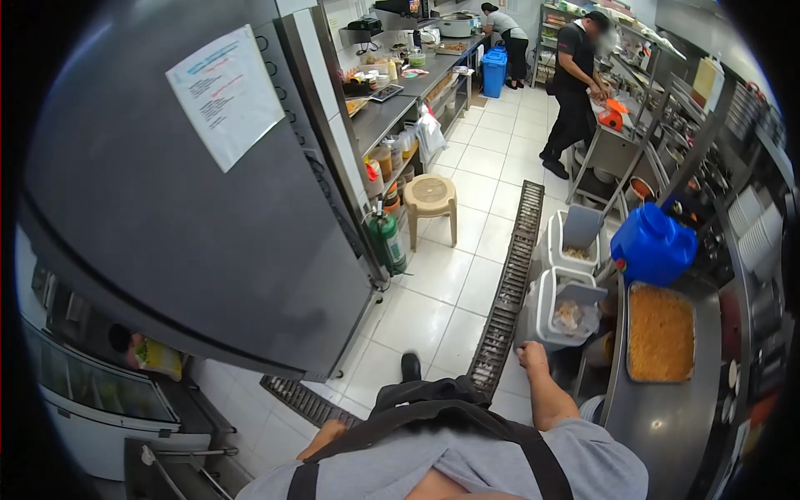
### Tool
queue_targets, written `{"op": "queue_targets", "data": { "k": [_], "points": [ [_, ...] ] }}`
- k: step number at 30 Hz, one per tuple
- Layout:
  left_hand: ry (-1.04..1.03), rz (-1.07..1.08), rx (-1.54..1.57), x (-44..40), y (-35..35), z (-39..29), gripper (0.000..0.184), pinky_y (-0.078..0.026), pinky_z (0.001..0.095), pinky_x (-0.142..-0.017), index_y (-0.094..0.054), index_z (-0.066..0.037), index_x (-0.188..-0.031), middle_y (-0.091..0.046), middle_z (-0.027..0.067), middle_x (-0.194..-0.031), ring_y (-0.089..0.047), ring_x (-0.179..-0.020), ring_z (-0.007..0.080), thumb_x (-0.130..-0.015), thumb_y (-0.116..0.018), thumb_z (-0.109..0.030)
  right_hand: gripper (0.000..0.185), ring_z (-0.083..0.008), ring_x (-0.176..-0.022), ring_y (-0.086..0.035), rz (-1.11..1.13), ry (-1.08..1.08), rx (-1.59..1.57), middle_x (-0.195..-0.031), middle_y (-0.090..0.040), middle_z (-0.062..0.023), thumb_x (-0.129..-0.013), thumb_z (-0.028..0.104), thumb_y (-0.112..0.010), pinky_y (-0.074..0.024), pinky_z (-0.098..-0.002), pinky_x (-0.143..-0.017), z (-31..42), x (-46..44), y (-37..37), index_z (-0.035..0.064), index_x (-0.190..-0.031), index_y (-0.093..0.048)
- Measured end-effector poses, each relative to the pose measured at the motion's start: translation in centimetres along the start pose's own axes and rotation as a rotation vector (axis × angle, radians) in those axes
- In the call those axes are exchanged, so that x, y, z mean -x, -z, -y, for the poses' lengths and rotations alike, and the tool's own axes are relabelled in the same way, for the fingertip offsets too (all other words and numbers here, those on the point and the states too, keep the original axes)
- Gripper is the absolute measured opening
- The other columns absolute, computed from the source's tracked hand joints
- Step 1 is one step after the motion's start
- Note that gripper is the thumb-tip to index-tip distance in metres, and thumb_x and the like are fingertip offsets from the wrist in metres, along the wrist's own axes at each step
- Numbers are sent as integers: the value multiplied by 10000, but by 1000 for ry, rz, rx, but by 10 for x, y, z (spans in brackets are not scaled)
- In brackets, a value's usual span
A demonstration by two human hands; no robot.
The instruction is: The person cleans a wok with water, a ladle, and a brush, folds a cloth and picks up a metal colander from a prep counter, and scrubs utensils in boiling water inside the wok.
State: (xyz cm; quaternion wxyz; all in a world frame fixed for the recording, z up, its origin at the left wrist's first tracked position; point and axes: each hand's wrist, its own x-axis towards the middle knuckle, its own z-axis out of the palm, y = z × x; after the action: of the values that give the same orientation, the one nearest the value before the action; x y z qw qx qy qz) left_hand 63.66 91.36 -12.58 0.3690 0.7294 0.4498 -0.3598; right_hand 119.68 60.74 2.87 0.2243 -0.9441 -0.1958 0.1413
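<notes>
My right hand (532, 355) hangs beside my body with its fingers curled in, and nothing shows in it. Nearest to it is a white bin (547, 307) with a grey lid and a plastic bag of scraps inside. My left hand (328, 435) is low at my other side, partly hidden by my dark apron (433, 417); its fingers do not show. To the right, a tray (660, 333) filled with an orange-brown food rests on a steel counter (667, 425). A blue jug (654, 244) stands behind that tray.
A tall grey fridge (192, 225) with a posted sheet (227, 98) fills the left. Ahead are a beige stool (431, 200), a green extinguisher (387, 242) and a floor drain grate (508, 292). One person (575, 83) works at the right counter; another person (506, 37) bends over farther back.
</notes>
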Motion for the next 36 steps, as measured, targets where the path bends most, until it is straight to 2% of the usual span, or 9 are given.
{"op": "queue_targets", "data": {
  "k": [5, 7, 12, 13, 14, 24, 29, 32, 36],
  "points": [
    [153, 93, 95, -39, 54, -56, 337, -503, 408, -732, -690, -109, -956, -665, 115, -982, -636, -876, 278, -680, -686, -302, 215, -361, -912, -603, 218, -99, -65, -926, -636, -187, -760, 197, -578, -475, -430, -827, -17, -81, -36, 88, -909, -689],
    [146, 114, 66, -75, 88, -88, 342, -500, 409, -746, -689, -106, -956, -663, 115, -988, -633, -889, 275, -673, -686, -298, 189, -298, -605, -645, 210, -33, 65, -651, -636, -163, -773, 154, -552, -509, -378, -633, -39, -89, -50, 17, -816, -676],
    [-350, -178, -228, -182, 233, -206, 356, -492, 409, -781, -686, -99, -957, -658, 116, -1003, -626, -923, 269, -657, -687, -289, 180, -348, -740, -644, 257, -270, 18, -704, -637, -194, -730, 144, -554, -501, -414, -718, -10, -115, 34, 38, -780, -691],
    [-424, -303, -253, -176, 281, -261, 358, -491, 409, -787, -686, -98, -957, -657, 116, -1006, -625, -930, 268, -653, -687, -287, 184, -342, -736, -647, 166, -340, 55, -705, -638, -195, -732, 146, -558, -502, -412, -711, -21, -124, 37, 25, -780, -689],
    [22, -39, -322, -266, 320, -323, 334, -482, 398, -822, -690, -91, -945, -631, 135, -1072, -602, -998, 269, -651, -669, -249, 190, -337, -732, -650, 82, -416, 91, -706, -640, -195, -733, 147, -562, -503, -410, -704, -30, -130, 43, 12, -780, -686],
    [-770, -399, 174, -310, 547, -800, 364, -485, 392, -796, -607, -79, -1089, -652, 147, -969, -615, -893, 314, -751, -571, -210, 223, -352, -762, -646, 250, -412, 44, -734, -645, -208, -728, 172, -585, -491, -425, -726, -80, -286, -16, 4, -830, -689],
    [-758, -358, -137, -408, 479, -795, 336, -487, 402, -785, -630, -85, -1028, -655, 149, -910, -618, -876, 320, -728, -578, -226, 230, -352, -767, -645, 340, -261, 31, -743, -644, -211, -729, 178, -583, -491, -425, -731, -56, -455, 10, 4, -835, -688],
    [-377, -20, -617, -409, 468, -734, 314, -485, 411, -801, -684, -61, -931, -652, 162, -984, -623, -916, 323, -761, -526, -272, 234, -352, -771, -644, 295, -204, 75, -749, -644, -214, -730, 182, -581, -491, -425, -734, -36, -572, 66, 5, -839, -688],
    [288, -31, -96, -380, 494, -661, 344, -449, 394, -904, -665, -33, -1008, -589, 190, -1144, -557, -1102, 309, -730, -536, -188, 191, -278, -518, -630, 24, -47, 248, -563, -605, -165, -771, 136, -531, -497, -385, -521, -164, -758, 80, -4, -749, -660]
  ]
}}
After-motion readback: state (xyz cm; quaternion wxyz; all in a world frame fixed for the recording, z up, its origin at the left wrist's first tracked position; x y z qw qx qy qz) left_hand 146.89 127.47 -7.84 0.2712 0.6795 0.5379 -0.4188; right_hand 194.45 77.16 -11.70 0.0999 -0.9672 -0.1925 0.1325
